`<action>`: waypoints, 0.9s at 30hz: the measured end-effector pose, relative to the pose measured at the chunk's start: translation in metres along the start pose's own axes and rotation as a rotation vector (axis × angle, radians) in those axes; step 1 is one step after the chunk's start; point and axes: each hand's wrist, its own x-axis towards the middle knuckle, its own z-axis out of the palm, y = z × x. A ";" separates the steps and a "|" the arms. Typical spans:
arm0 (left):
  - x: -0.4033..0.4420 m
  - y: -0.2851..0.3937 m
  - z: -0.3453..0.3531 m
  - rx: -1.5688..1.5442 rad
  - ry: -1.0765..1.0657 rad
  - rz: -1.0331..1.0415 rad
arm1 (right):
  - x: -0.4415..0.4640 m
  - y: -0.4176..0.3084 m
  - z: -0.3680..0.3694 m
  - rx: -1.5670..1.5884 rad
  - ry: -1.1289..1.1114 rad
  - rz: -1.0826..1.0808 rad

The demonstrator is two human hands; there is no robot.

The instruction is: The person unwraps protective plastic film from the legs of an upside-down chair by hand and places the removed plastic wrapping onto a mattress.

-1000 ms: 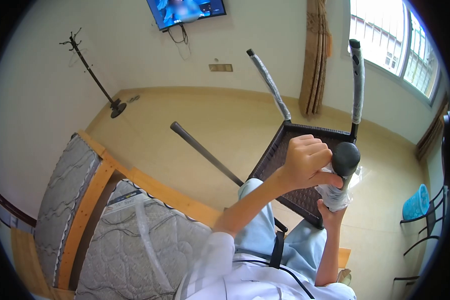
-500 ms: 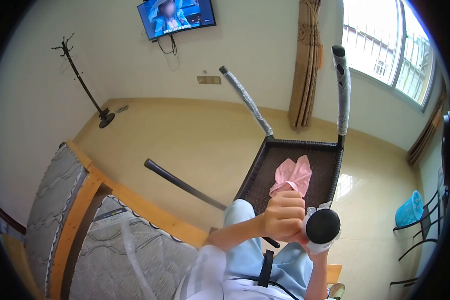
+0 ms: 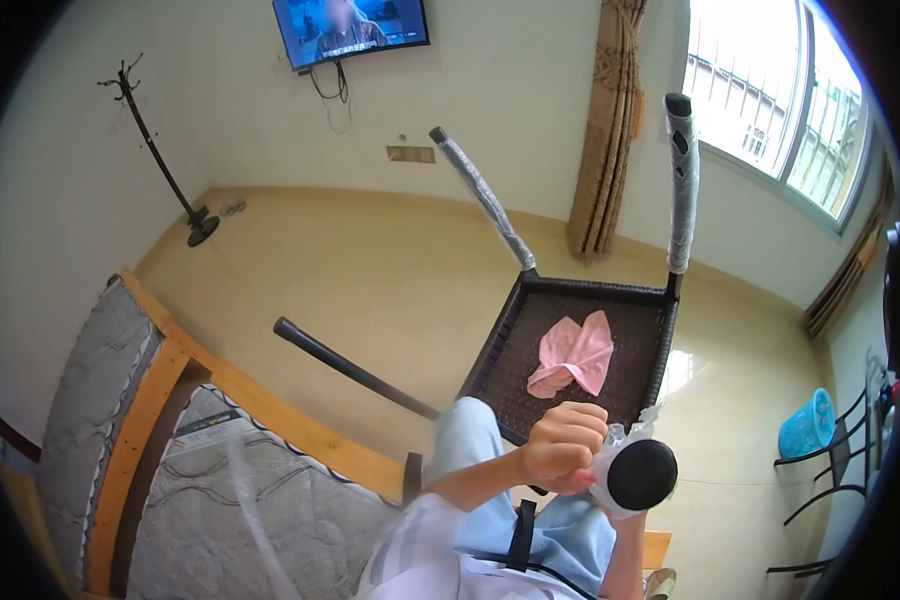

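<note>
Grip | left hand [image 3: 567, 445] clenched against plastic-wrapped chair leg [image 3: 643, 475] | right hand [image 3: 626, 530] mostly hidden, cannot tell

Right hand [image 3: 625, 525] mostly hidden

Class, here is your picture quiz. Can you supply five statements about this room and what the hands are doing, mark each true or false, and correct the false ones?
1. The pink cloth lies on the woven panel. True.
2. The left hand is spread flat. False: its fingers are curled in, beside the plastic-wrapped leg with the round black end.
3. Plastic is wrapped round the upright leg nearest the window. True.
4. The coat stand is in front of the curtain. False: it stands well to the curtain's left in the picture.
5. The television screen is lit. True.
</note>
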 end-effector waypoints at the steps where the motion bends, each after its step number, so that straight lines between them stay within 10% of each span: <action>1: -0.002 0.002 0.004 -0.009 0.029 -0.026 | 0.003 -0.005 -0.001 -0.036 -0.017 -0.046; 10: 0.010 0.038 -0.014 0.493 0.239 -0.159 | 0.006 -0.037 0.021 -0.257 0.019 -0.311; 13: 0.034 0.059 -0.046 0.529 -0.132 -0.125 | 0.004 -0.035 0.037 -0.152 0.102 -0.263; 20: 0.042 0.061 -0.048 -0.037 -0.052 -0.690 | 0.001 -0.051 0.067 0.021 0.092 -0.149; 27: 0.026 0.018 -0.038 0.103 -0.159 -0.463 | 0.001 -0.035 0.061 -0.022 0.120 -0.125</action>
